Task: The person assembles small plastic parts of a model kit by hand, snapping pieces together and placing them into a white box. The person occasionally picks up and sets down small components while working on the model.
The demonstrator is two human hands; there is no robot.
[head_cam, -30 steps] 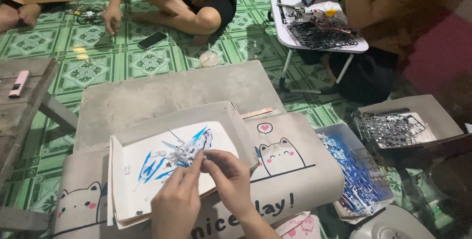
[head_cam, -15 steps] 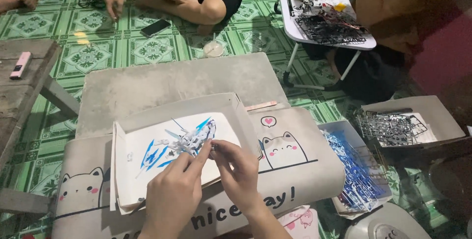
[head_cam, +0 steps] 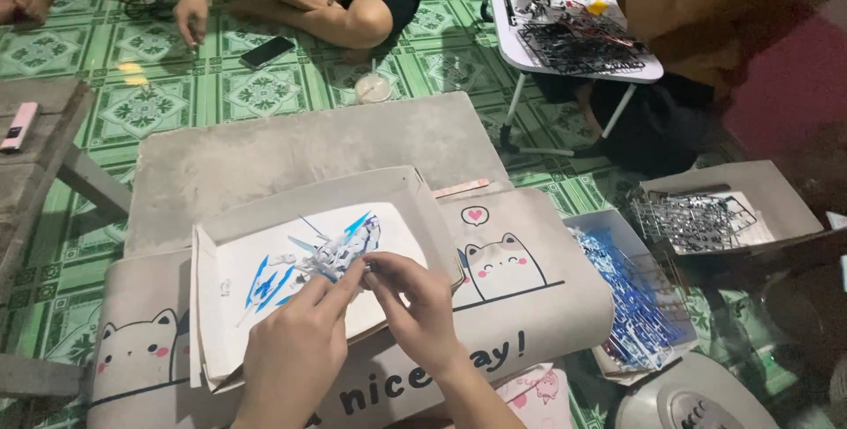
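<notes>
While both hands point(head_cam: 353, 323) pinch, model figure point(head_cam: 340, 252), white tray point(head_cam: 221, 305)

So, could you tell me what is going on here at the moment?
A person's left hand and right hand hold a small white-and-blue model figure over a shallow cardboard tray, where loose blue parts lie. The tray rests on a beige lap desk with cat drawings. A box of blue part frames sits to the right. Other people sit on the green tiled floor nearby.
</notes>
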